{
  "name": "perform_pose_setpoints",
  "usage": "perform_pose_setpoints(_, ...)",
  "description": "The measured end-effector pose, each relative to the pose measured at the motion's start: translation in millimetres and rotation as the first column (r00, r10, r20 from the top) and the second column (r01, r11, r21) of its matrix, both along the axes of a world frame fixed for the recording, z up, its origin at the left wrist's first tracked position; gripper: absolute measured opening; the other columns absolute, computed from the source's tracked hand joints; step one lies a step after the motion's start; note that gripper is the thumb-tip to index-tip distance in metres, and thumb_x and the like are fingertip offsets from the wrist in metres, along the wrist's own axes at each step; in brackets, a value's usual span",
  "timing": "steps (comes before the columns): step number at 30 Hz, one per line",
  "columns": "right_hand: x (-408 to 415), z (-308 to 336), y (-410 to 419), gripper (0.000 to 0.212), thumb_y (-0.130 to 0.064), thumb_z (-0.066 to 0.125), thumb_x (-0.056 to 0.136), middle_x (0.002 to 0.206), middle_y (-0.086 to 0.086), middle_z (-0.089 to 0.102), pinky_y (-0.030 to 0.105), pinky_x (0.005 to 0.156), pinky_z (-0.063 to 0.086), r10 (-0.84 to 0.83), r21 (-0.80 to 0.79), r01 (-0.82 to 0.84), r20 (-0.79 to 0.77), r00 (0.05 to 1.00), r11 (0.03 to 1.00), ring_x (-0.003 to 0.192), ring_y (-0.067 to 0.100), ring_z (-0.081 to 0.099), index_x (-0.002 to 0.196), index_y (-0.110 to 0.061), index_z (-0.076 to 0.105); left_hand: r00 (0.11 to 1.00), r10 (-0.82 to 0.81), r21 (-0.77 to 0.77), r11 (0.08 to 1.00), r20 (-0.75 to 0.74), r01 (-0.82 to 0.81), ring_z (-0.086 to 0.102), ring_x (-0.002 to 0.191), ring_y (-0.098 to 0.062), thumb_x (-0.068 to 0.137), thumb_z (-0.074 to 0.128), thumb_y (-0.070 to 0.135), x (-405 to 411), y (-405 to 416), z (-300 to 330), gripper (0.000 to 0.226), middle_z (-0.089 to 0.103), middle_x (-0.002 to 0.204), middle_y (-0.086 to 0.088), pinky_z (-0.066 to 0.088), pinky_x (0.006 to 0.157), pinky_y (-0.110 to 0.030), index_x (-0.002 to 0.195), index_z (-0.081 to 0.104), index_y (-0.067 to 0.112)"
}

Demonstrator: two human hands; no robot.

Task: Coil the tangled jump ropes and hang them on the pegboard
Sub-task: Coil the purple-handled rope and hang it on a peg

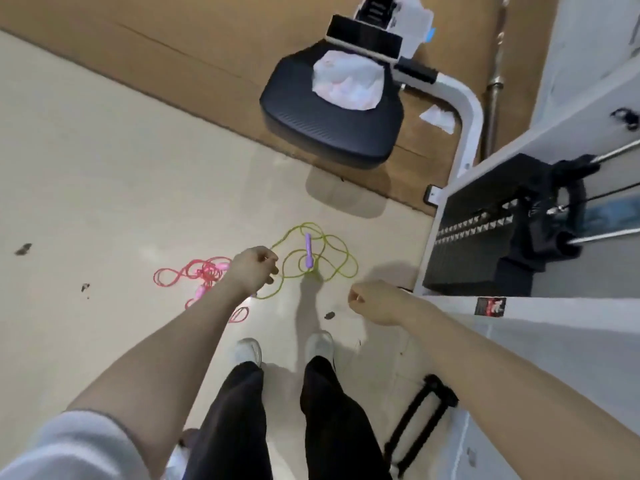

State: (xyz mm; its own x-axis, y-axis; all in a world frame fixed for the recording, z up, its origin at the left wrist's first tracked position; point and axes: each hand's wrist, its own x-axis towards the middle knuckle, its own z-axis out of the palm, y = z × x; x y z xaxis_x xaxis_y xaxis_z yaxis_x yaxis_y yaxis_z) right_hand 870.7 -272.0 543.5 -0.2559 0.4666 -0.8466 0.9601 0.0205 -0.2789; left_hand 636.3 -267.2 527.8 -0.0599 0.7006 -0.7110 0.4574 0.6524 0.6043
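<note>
While the person stands and looks down, two jump ropes lie in a mess on the pale floor (86, 168) just past the white shoes (249, 351). The green rope (337, 268) is spread out in many loose loops. A purple handle (308, 252) lies on top of those loops, in the middle of them. The pink rope (194, 275) lies to the left of the green one, bunched up in small loops, and part of it is hidden behind the left arm.

The left hand (252, 271) is held out above the ropes. Its fingers are curled in, and a strand of the green rope seems to run right up to them, so the fingers look like they pinch it, but it is too blurry to be sure. The right hand (374, 301) is out to the right of the green rope, near a white machine (540, 327). Its fingers are curled in too, and I cannot tell if they hold anything.

Farther away, a dark padded seat (332, 133) stands where the pale floor meets a brown floor (156, 36). A crumpled white bag (346, 81) rests on the seat. On the right, a stack of black weights (478, 237) sits inside the white machine. A black handle (415, 431) shows low down beside the right arm. There are a few dark spots (23, 249) on the pale floor.
</note>
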Motion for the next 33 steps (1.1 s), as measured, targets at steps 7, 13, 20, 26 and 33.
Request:
perform_pose_setpoints(7, -37, -160, 24, 0.018, -0.020, 0.038, 0.096, 0.091, 0.004, 0.052, 0.029, 0.072, 0.036, 0.248, -0.154, -0.231, 0.103, 0.963, 0.961, 0.092, 0.026, 0.048, 0.084, -0.015, 0.051, 0.932, 0.351, -0.122, 0.933, 0.094, -0.339, 0.058, 0.065, -0.015, 0.094, 0.041, 0.012, -9, -28, -150, 0.016, 0.062, 0.094, -0.007, 0.041, 0.059, -0.023, 0.098, 0.057, 0.010)
perform_pose_setpoints(13, -94, -340, 26, 0.019, -0.015, 0.043, 0.092, 0.117, 0.020, 0.059, 0.027, 0.071, 0.038, 0.208, -0.070, -0.204, 0.064, 0.976, 0.977, 0.104, 0.034, 0.058, 0.098, -0.007, 0.059, 0.891, 0.453, -0.151, 0.884, 0.039, -0.443, 0.054, 0.062, -0.017, 0.092, 0.039, 0.005, -54, -43, -300, 0.017, 0.059, 0.095, -0.009, 0.043, 0.054, -0.015, 0.089, 0.054, 0.011)
perform_pose_setpoints(20, -160, -553, -15, 0.036, -0.005, 0.036, 0.093, 0.138, 0.017, 0.036, 0.038, 0.100, 0.037, 0.379, 0.183, -0.390, 0.095, 0.921, 0.902, 0.128, 0.031, 0.038, 0.128, -0.006, 0.044, 0.917, 0.387, 0.022, 0.922, -0.092, -0.387, 0.058, 0.052, -0.001, 0.092, 0.042, 0.005, -103, -59, -464, 0.017, 0.062, 0.091, -0.006, 0.043, 0.053, -0.009, 0.097, 0.055, 0.014)
perform_pose_setpoints(26, -177, -631, -22, 0.043, -0.011, 0.029, 0.077, 0.124, 0.019, 0.058, 0.032, 0.082, 0.047, 0.638, 0.422, -0.630, 0.144, 0.756, 0.652, 0.100, 0.030, 0.061, 0.097, -0.005, 0.067, 0.895, 0.436, 0.048, 0.900, -0.092, -0.433, 0.055, 0.060, -0.009, 0.091, 0.036, 0.000, -119, -79, -536, 0.022, 0.057, 0.076, 0.014, 0.039, 0.048, -0.004, 0.093, 0.055, 0.011)
perform_pose_setpoints(33, -188, -542, -11, 0.024, -0.023, 0.036, 0.099, 0.114, 0.014, 0.061, 0.038, 0.083, 0.045, 0.450, 0.146, -0.432, -0.128, 0.884, 0.890, 0.105, 0.029, 0.057, 0.118, -0.016, 0.048, 0.953, 0.301, -0.015, 0.954, 0.039, -0.301, 0.057, 0.085, -0.024, 0.084, 0.035, -0.012, -122, -82, -474, 0.037, 0.059, 0.101, -0.002, 0.039, 0.060, -0.007, 0.109, 0.056, 0.007)
